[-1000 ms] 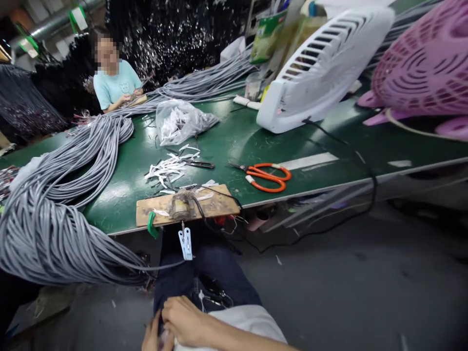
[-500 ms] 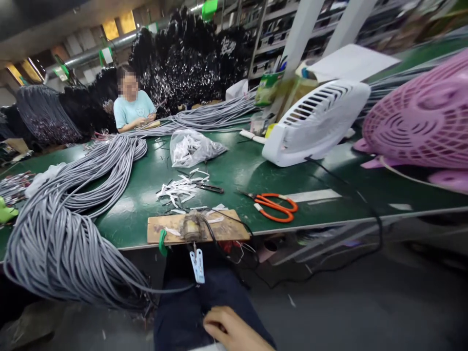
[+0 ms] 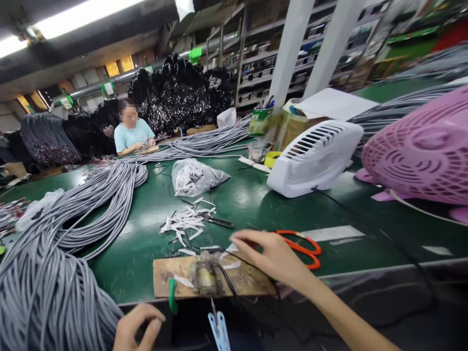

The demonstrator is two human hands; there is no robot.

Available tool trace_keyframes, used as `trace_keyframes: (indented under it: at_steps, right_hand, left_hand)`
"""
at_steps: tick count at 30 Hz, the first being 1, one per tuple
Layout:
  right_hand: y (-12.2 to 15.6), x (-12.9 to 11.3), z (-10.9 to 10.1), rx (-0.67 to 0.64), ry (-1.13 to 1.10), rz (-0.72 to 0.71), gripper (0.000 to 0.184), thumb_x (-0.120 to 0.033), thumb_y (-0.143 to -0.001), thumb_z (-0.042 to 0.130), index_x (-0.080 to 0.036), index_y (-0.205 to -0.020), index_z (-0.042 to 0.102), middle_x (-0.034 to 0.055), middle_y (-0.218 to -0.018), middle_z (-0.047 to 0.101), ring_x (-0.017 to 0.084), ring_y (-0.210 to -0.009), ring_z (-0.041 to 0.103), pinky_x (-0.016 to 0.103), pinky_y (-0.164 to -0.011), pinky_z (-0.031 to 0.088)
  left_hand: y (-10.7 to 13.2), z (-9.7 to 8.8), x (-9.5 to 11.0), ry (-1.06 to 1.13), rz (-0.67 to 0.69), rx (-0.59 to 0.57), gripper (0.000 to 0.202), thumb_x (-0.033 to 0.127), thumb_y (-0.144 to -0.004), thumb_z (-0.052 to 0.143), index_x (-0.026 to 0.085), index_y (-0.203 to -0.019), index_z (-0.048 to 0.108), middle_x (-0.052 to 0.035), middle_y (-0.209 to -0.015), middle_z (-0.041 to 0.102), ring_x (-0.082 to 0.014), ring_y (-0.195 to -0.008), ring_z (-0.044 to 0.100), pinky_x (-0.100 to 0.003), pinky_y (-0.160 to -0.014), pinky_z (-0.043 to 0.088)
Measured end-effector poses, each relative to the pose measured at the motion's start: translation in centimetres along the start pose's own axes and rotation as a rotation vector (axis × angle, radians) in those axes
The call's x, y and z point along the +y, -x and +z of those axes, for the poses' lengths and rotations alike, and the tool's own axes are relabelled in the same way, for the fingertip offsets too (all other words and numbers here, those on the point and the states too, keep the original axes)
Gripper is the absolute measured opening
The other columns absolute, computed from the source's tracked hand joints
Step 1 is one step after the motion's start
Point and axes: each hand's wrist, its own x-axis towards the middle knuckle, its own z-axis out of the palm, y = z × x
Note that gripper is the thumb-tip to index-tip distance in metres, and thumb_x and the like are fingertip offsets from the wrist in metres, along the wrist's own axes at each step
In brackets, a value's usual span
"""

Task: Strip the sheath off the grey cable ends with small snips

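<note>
Light: bright, even, from ceiling strip lamps (image 3: 73, 17) top left | Glare: pale sheen on green bench (image 3: 146, 219) | Shadows: soft, darkest below the bench edge | Blur: right hand (image 3: 272, 256) and far shelves (image 3: 263, 63) slightly smeared | Distortion: wide-angle stretch at edges, pink fan (image 3: 420, 146) bulging at right

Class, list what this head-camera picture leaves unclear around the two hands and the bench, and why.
Head view:
- Scissors: blades hidden behind the right hand.
- Left hand: cut off by the bottom edge; any hold cannot be told.
- Clip: lower end cut off by the bottom edge.
- Co-worker's hands: too small to read.
- Shelves: contents blurred.
</note>
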Motion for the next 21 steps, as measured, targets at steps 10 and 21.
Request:
trace_keyframes:
  at_steps: [10,21]
  right_hand:
    - [-15.3,1.3,5.4,-0.183,0.182,-0.133,0.024,-0.022,-0.087,0.054,-0.013,-0.109,0.055,0.0075,-0.111,0.058,0.021,-0.101,0.055,0.044,-0.089,0.042]
    - [-13.0,-0.5,5.4,-0.306,0.066,-0.315,0.037,-0.005,-0.086,0.036,-0.015,-0.116,0.055,0.0086,-0.113,0.062,0.017,-0.105,0.055,0.028,-0.089,0.041]
  left_hand:
    - [-16.5,2.1,0.4,-0.080,0.119,-0.194,0.088,0.043,-0.059,0.075,0.015,-0.135,0.041,-0.0185,-0.147,0.024,-0.0371,-0.136,0.010,-0.052,-0.107,0.002]
    - [-22.4,4.8,-0.5,-0.204,0.324,-0.165,0.092,0.051,-0.053,0.076,0.023,-0.133,0.041,-0.0140,-0.137,0.042,-0.0386,-0.132,0.019,-0.054,-0.105,-0.001]
